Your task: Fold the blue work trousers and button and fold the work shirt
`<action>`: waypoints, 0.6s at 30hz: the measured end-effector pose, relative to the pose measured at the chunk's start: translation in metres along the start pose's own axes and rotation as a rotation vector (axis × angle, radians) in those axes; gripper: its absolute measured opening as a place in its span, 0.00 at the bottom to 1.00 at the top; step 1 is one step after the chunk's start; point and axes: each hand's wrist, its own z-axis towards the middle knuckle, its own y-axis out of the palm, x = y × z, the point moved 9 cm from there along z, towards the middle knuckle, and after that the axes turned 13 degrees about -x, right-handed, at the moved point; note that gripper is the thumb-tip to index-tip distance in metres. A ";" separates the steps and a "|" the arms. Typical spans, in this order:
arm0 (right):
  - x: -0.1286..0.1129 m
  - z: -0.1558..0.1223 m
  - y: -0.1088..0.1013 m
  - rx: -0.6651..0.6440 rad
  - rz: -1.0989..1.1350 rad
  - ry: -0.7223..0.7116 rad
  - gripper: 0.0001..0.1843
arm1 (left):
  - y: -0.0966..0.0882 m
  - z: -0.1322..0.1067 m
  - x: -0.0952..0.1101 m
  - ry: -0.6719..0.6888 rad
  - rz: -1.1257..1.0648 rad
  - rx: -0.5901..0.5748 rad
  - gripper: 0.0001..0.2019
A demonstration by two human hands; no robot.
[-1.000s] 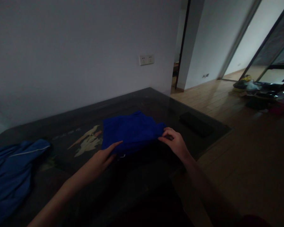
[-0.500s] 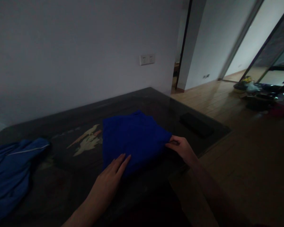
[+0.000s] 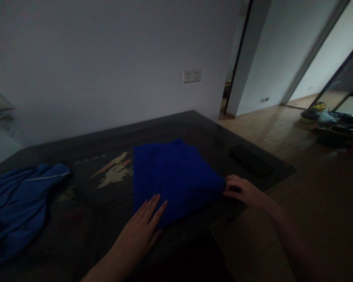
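Note:
A bright blue folded cloth, apparently a garment (image 3: pixel 173 172), lies on the dark glossy table (image 3: pixel 106 235). Resting flat on its near left corner is my left hand (image 3: pixel 144 223), fingers stretched out. My right hand (image 3: pixel 238 190) pinches the cloth's right corner between thumb and fingers, pulling it out to a point. Dim light hides the exact kind of garment and how its layers lie.
A second, crumpled blue garment with a white stripe (image 3: pixel 26 203) lies at the table's left. Toward the right edge sits a dark flat oblong object (image 3: pixel 251 159). A wall with a double socket (image 3: pixel 191 76) stands behind; wooden floor (image 3: pixel 253 129) lies to the right.
My right hand has drawn the cloth's right corner outward, to the right and slightly nearer me. My left hand stays flat on the near left corner. The view has turned a little left.

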 end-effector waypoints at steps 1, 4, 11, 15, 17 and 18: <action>0.001 -0.002 -0.004 0.030 0.017 0.034 0.19 | -0.002 0.000 -0.001 0.009 -0.044 -0.023 0.31; 0.004 -0.006 -0.017 0.219 0.068 0.159 0.20 | -0.017 0.008 -0.006 0.020 -0.136 -0.067 0.29; -0.008 0.007 0.003 0.499 -0.207 0.231 0.24 | -0.028 0.051 -0.003 0.059 -0.190 -0.111 0.28; 0.001 0.014 0.015 0.430 -0.318 0.212 0.28 | -0.010 0.055 -0.001 0.065 -0.210 -0.155 0.29; 0.004 0.016 0.018 0.376 -0.423 0.237 0.29 | -0.007 0.053 -0.001 0.060 -0.218 -0.148 0.29; 0.005 0.016 0.019 0.359 -0.470 0.253 0.28 | -0.006 0.052 -0.001 0.055 -0.223 -0.147 0.29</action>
